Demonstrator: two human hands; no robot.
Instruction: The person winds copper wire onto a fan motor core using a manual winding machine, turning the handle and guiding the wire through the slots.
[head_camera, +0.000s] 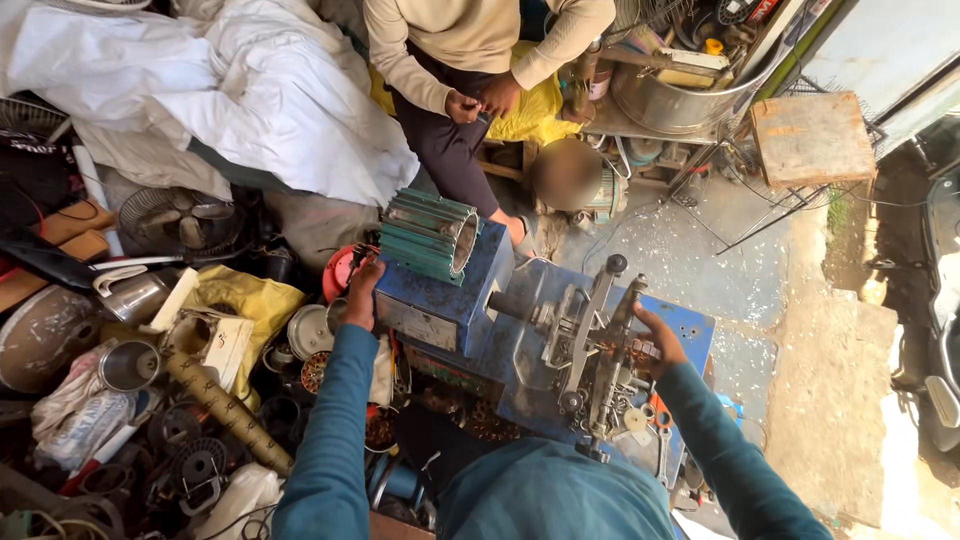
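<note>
A blue coil-winding machine (455, 300) stands in front of me, with a metal winding frame (590, 335) on its shaft at the right. A green ribbed motor housing (430, 232) lies on top of the machine. My left hand (362, 292) rests against the machine's left edge, just below the housing, fingers curled on the edge. My right hand (655, 340) reaches to the right side of the winding frame and touches its copper-coloured part. Both my sleeves are teal.
Another person in a beige top (470, 40) sits opposite, hands together. Scrap fills the left: a fan (180, 220), metal cups (128, 365), a yellow bag (245, 295), white sheeting (240, 90). A steel tub (675, 95) and wooden stool (812, 138) stand behind.
</note>
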